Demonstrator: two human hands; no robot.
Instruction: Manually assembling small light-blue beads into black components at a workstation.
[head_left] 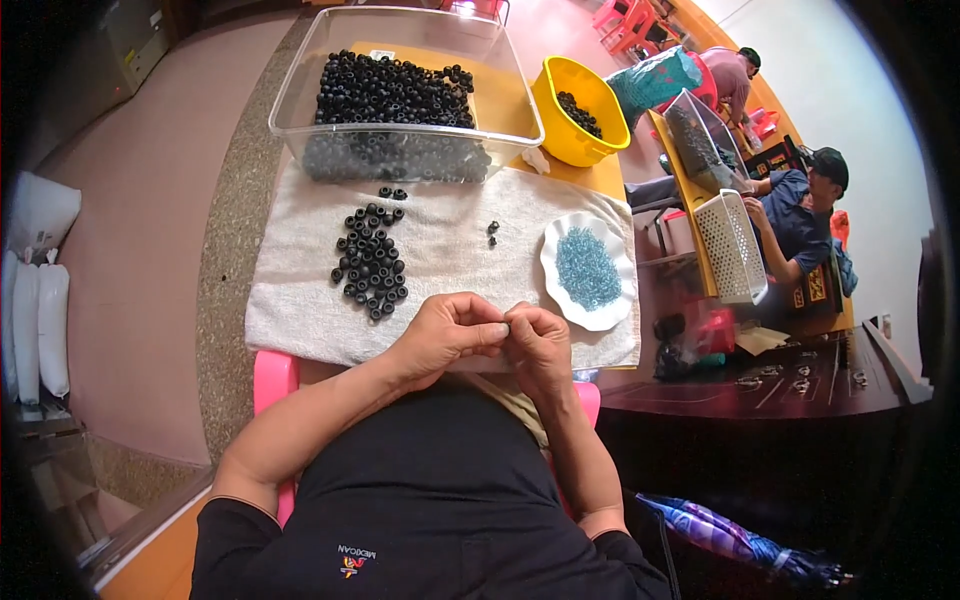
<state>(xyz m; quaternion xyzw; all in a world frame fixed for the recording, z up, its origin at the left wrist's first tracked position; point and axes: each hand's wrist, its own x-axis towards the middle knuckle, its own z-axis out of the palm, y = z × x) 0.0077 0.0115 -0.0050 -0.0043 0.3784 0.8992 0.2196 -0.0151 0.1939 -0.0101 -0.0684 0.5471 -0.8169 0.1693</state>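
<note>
My left hand [448,338] and my right hand [541,345] meet at the front edge of a white towel [440,240]. Both are closed in a pinch, fingertips together. Whatever sits between them is tiny and mostly hidden; only a dark speck shows. Left of my hands lies a loose group of small black ring-shaped parts [376,262], each with a hole. A few smaller dark pieces [492,233] rest alone at the towel's middle. On the right, a white scalloped plate [553,240] holds a heap of small clear-blue bits [588,268].
Behind the towel stand a clear plastic bin [510,70] of black parts and a yellow basin [546,92] with more. A co-worker [806,225] sits at the right by a white basket [728,245]; another person [727,80] is farther back. White sacks [40,320] stand left.
</note>
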